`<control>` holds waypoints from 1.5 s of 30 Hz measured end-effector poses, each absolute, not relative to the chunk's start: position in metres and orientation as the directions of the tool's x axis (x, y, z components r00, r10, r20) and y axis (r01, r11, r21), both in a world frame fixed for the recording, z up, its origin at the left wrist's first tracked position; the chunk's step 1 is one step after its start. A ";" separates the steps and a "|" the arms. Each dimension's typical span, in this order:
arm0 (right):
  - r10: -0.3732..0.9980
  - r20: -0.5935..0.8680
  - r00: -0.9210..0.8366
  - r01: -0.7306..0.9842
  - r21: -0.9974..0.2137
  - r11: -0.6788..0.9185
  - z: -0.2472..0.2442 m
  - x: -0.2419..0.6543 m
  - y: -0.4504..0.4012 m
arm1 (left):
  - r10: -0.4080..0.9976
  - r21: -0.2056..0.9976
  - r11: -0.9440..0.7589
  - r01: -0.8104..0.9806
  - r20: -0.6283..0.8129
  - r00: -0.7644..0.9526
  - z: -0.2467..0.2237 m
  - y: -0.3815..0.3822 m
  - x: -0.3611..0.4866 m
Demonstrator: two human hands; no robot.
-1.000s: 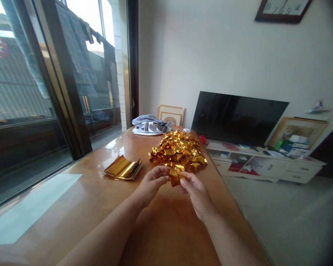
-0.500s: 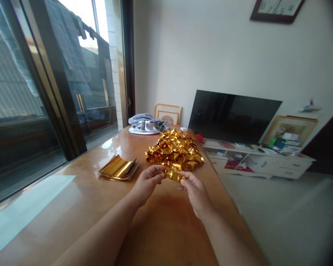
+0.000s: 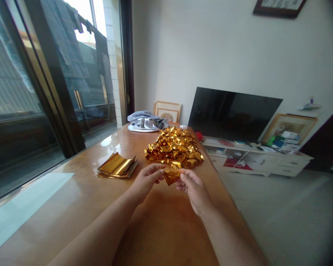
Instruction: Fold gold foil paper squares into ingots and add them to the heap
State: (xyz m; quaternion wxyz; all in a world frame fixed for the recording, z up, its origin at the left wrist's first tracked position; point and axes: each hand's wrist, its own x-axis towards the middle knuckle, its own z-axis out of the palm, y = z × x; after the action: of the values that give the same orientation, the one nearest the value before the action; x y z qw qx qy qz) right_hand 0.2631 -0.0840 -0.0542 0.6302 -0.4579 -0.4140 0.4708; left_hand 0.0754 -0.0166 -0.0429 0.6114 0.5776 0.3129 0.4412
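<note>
Between my hands is a folded piece of gold foil paper (image 3: 171,177), held above the wooden table. My left hand (image 3: 147,181) pinches its left end between thumb and fingertips. At its right end, my right hand (image 3: 192,187) grips it the same way, with the lower fingers curled beneath. Just beyond lies a heap of folded gold foil pieces (image 3: 176,146). A stack of flat gold foil sheets (image 3: 118,166) rests to the left of my left hand, its edges curling up.
The glossy wooden table (image 3: 155,229) has its right edge beside my right forearm. A pale sheet (image 3: 30,207) lies at the left. Folded grey cloth (image 3: 145,122) sits at the far end. A television (image 3: 233,114) stands on a white cabinet (image 3: 285,168) beyond the table.
The foil piece between my hands has tilted, and a pointed, darker face now shows downward. Both hands stay in nearly the same place. The view has shifted slightly.
</note>
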 end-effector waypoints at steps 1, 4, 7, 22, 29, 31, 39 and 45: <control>0.975 0.084 0.205 -0.226 -0.965 0.131 -0.054 0.263 -0.084 | 0.901 0.983 -0.038 -0.181 0.112 0.420 -0.044 -0.016 0.075; 0.981 0.064 0.183 -0.238 -0.965 0.108 -0.053 0.261 -0.085 | 0.895 0.983 0.001 -0.185 0.082 0.438 -0.046 -0.015 0.075; 0.983 0.056 0.175 -0.249 -0.964 0.099 -0.052 0.260 -0.085 | 0.892 0.979 0.013 -0.202 0.080 0.446 -0.048 -0.014 0.075; 0.990 -0.060 0.124 -0.370 -0.929 -0.010 -0.059 0.260 -0.084 | 0.831 0.910 0.125 -0.395 0.122 0.543 -0.034 -0.023 0.075; 0.959 0.077 0.273 0.013 -0.997 0.076 -0.056 0.260 -0.085 | 0.826 0.921 0.133 -0.366 0.101 0.554 -0.036 -0.023 0.075; 0.948 0.146 0.283 0.038 -0.989 0.140 -0.052 0.261 -0.087 | 0.817 0.933 0.123 -0.337 0.097 0.568 -0.036 -0.025 0.076; 0.984 0.174 0.037 -0.056 -0.983 0.175 -0.037 0.257 -0.097 | 0.746 0.942 0.194 -0.275 0.041 0.665 -0.036 -0.031 0.079; 0.960 0.259 0.102 0.066 -0.965 0.253 -0.038 0.253 -0.096 | 0.735 0.967 0.104 -0.234 0.084 0.673 -0.028 -0.039 0.082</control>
State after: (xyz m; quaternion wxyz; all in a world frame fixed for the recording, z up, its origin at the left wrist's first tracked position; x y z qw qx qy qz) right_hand 0.2534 -0.0958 -0.0375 0.5740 -0.4705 -0.5452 0.3897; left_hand 0.0817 -0.0391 -0.0279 0.7104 0.5760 0.2172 0.3411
